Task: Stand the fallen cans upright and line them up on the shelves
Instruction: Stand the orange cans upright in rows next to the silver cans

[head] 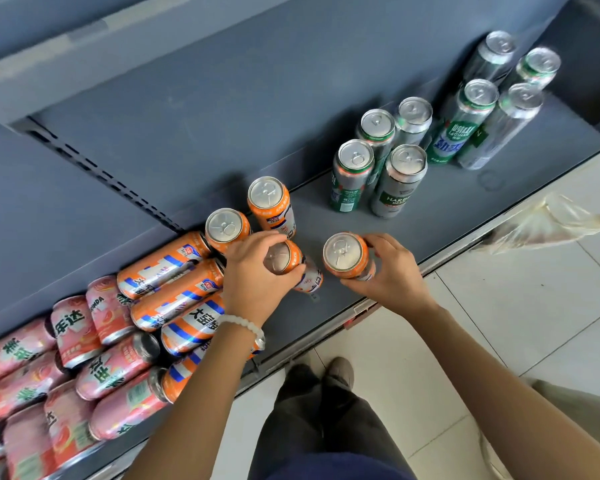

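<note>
My left hand (253,275) grips an orange can (284,259) near its top, upright on the grey shelf (447,209). My right hand (392,271) holds a second upright orange can (345,256) just to the right of it. Two more orange cans (269,204) stand upright right behind them. To the left, several orange cans (167,261) lie on their sides. Further left, several pink cans (73,327) lie fallen in a heap.
Several green and silver cans (399,174) stand upright in a cluster at the right of the shelf. A crumpled plastic bag (548,223) lies on the tiled floor past the shelf's front edge. My legs and shoes (340,372) are below the shelf.
</note>
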